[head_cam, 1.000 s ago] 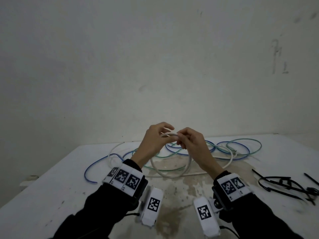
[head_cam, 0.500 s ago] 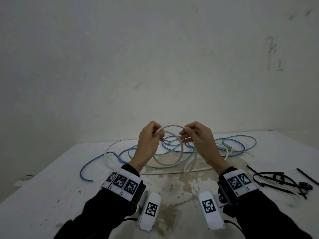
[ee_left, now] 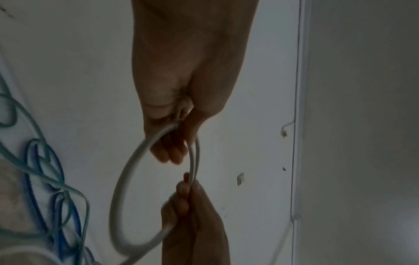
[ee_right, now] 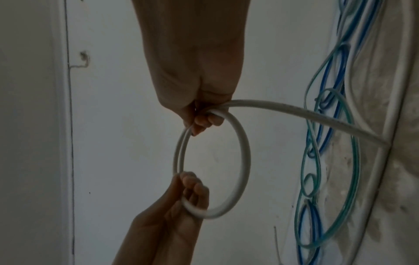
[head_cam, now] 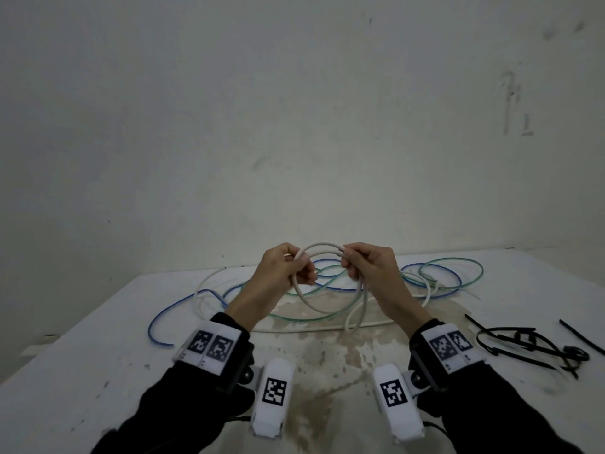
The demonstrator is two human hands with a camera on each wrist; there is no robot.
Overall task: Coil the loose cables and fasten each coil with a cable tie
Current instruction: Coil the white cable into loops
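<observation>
Both hands hold a white cable point(head_cam: 322, 247) up above the table as a round loop point(ee_right: 243, 159) of two turns. My left hand point(head_cam: 288, 267) grips the loop's left side, fingers curled round it point(ee_left: 172, 143). On the loop's right side my right hand point(head_cam: 363, 267) pinches the turns together point(ee_right: 204, 118). The rest of the white cable point(head_cam: 355, 309) hangs down from the right hand to the table point(head_cam: 98, 355). A blue cable point(head_cam: 157, 319) and a green cable point(head_cam: 458, 267) lie loose and tangled behind the hands.
Several black cable ties point(head_cam: 530, 344) lie in a heap at the table's right side. A brown stain point(head_cam: 327, 355) marks the table between my forearms. A bare wall point(head_cam: 294, 126) stands right behind the table's far edge.
The hands have moved apart and spread the white cable from a bunched pinch into an open round loop. The loop now stands higher, with a second turn added.
</observation>
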